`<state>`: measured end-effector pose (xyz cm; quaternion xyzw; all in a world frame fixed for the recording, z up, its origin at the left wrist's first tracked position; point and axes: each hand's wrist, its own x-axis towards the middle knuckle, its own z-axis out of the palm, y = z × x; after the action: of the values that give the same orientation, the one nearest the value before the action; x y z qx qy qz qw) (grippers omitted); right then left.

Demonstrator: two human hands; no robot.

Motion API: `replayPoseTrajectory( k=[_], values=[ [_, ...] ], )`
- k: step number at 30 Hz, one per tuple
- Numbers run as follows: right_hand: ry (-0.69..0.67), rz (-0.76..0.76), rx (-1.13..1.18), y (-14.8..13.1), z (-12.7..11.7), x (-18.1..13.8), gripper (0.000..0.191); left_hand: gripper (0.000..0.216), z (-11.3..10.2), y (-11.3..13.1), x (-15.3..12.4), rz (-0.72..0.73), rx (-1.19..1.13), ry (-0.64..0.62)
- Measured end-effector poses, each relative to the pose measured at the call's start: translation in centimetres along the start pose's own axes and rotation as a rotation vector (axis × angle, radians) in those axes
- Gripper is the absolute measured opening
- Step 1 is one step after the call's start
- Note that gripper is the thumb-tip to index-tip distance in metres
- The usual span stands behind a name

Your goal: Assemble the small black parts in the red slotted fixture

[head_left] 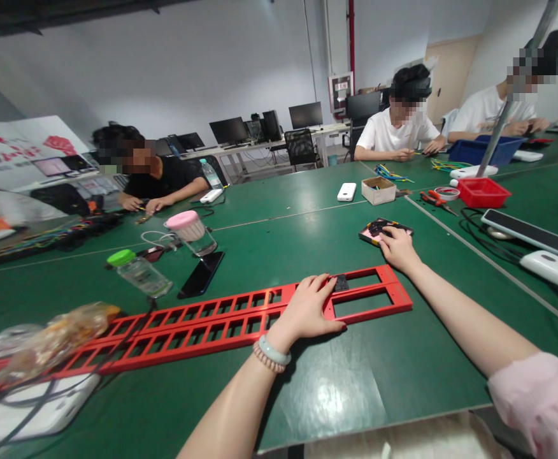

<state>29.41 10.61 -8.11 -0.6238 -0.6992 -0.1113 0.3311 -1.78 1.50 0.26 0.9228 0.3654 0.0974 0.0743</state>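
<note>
**Bracing to the left, fingertip work to the right**

Working at a wide green table (269, 245), close to its near edge. Laid across it, from lower left up to the right: a long red frame (286, 294) of two ladder-like strips side by side, with two longer openings at the right end. Covered in part, toward the left, by a crumpled plastic bag (59, 331).

Resting on the frame with the left hand (310, 307), spread over both strips, thumb out along the near edge; not visibly closed round anything. Well apart from it, the right hand (400, 248), with fingers bent over a shallow dark box (369, 238) just beyond the frame's right end. Gripping the black pieces (378, 226) inside or merely touching them: impossible to tell.

Sitting in the frame's farther long opening, just beside the left fingertips: a small black block (341, 282).

Judging from this, in hand: fingering the black pieces with the frame steadied. Calling next, probably, for a light pinch on one piece without tipping the box, and for even pressure on the left to avoid sliding the frame.
</note>
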Motion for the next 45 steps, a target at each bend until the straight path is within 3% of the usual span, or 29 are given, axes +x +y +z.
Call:
replayPoseTrajectory(
  k=[4, 8, 18, 28, 45],
  values=[
    [0.187, -0.049, 0.062, 0.8, 0.7, 0.0, 0.034, 0.097, 0.0, 0.0, 0.0, 0.002, 0.007, 0.001],
    [0.272, 0.004, 0.095, 1.2, 0.8, -0.1, 0.03, 0.096, 0.1, -0.1, 0.0, 0.005, 0.011, 0.002],
    [0.301, 0.06, 0.274, 0.8, 0.4, -0.4, 0.036, 0.097, 0.3, -0.3, 0.0, 0.008, 0.025, 0.007],
    [0.288, 0.066, 0.251, 0.4, 0.0, -0.3, 0.049, 0.096, 0.2, -0.2, -0.1, 0.01, 0.026, 0.009],
    [0.279, 0.011, 0.301, -0.1, -0.2, -0.3, 0.043, 0.097, 0.1, -0.1, 0.0, -0.004, 0.026, 0.0]
  ],
)
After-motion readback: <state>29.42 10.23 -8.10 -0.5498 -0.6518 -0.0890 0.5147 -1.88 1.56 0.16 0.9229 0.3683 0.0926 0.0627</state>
